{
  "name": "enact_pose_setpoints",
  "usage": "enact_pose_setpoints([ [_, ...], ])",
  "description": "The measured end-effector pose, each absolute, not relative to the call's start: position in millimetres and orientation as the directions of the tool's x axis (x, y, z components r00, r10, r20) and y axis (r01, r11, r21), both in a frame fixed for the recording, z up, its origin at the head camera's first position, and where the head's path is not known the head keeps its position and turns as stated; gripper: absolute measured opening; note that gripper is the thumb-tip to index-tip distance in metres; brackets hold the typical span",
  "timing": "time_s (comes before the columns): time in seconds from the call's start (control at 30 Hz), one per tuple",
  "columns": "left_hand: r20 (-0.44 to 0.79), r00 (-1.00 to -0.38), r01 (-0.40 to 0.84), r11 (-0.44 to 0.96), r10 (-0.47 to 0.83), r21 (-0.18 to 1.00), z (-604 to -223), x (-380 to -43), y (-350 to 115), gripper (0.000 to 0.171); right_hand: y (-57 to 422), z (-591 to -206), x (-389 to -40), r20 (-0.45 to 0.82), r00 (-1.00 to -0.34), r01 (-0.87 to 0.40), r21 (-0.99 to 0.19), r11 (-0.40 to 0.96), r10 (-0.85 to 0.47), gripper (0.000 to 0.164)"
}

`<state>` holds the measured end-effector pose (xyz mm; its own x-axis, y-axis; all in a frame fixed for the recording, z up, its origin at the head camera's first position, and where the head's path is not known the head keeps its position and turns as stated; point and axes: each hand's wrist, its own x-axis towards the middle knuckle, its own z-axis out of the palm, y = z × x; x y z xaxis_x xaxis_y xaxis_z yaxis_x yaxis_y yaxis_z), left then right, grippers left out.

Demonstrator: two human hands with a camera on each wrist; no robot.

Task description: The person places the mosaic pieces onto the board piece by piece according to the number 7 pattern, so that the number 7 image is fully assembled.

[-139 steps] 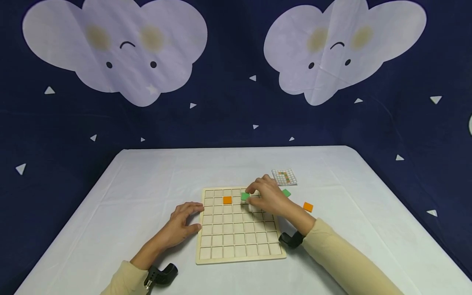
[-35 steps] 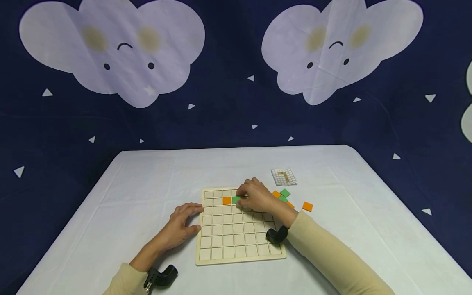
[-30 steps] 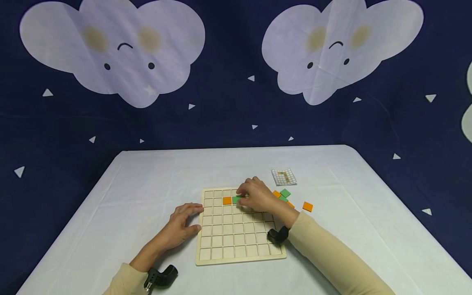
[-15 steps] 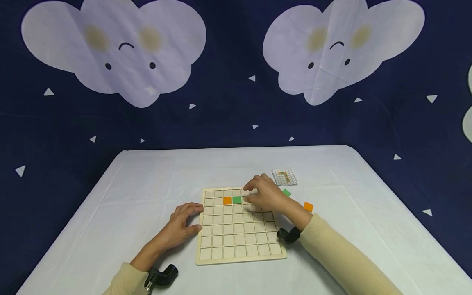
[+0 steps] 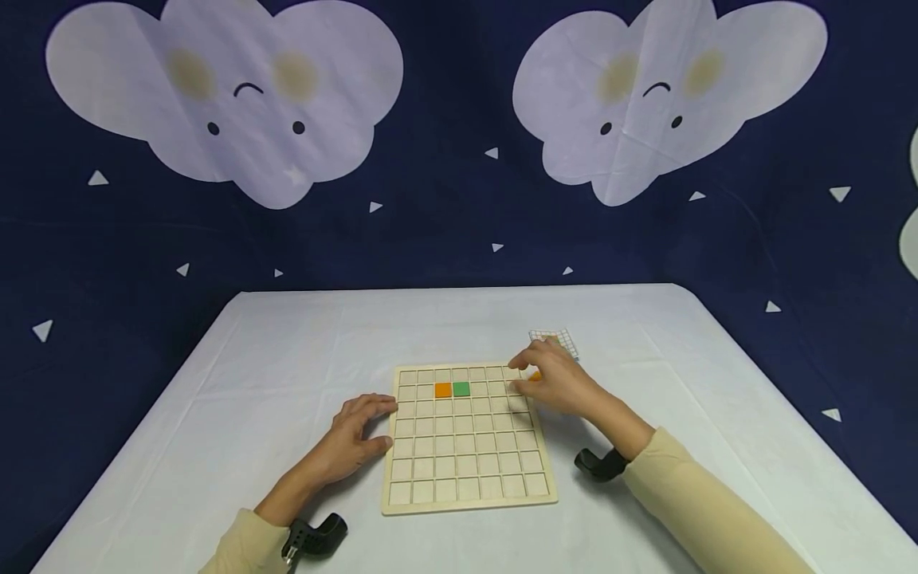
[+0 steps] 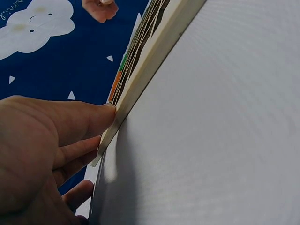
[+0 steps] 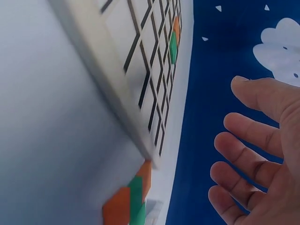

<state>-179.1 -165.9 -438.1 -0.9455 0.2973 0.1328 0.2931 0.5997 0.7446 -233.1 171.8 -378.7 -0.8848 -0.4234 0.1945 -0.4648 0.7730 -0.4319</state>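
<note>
A pale wooden grid board [image 5: 466, 466] lies on the white table. In its second row sit an orange square tile [image 5: 443, 390] and, right beside it, a green square tile [image 5: 461, 389]. My left hand [image 5: 351, 438] rests against the board's left edge, thumb and fingertips touching the rim, as the left wrist view also shows. Over the board's upper right corner hovers my right hand [image 5: 555, 379], fingers spread and holding nothing in the right wrist view. Beneath it, loose orange tiles [image 7: 117, 206] and green tiles [image 7: 136, 187] lie by the board, mostly hidden in the head view.
A small card with a printed coloured grid [image 5: 566, 339] lies behind the right hand, partly covered by it. White cloth covers the table [image 5: 301, 343]. A dark blue curtain with clouds [image 5: 445, 239] hangs behind.
The green tile, earlier under my right fingers, was moved left beside the orange one and let go. My right hand has since drawn away to the right. The left hand stays put.
</note>
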Motion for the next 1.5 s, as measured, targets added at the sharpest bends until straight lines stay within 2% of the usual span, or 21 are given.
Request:
enact_pose_setpoints([
  [0.5,0.145,-0.942,0.306,0.593,0.304,0.744,-439.6,-179.9,-165.3,0.045,211.2,-374.7,-221.2,0.17,-0.927,-0.374,-0.445,0.814,-0.333,0.031],
  [1.0,0.142,-0.941,0.307,0.6,0.307,0.739,-439.8,-179.8,-166.1,0.044,256.2,-394.6,-208.6,0.204,-0.947,-0.313,-0.405,0.859,-0.249,0.028],
  [1.5,0.14,-0.942,0.304,0.6,0.304,0.74,-440.2,-178.3,-167.1,0.047,275.0,-406.1,-199.2,0.197,-0.962,-0.257,-0.396,0.882,-0.192,0.026],
])
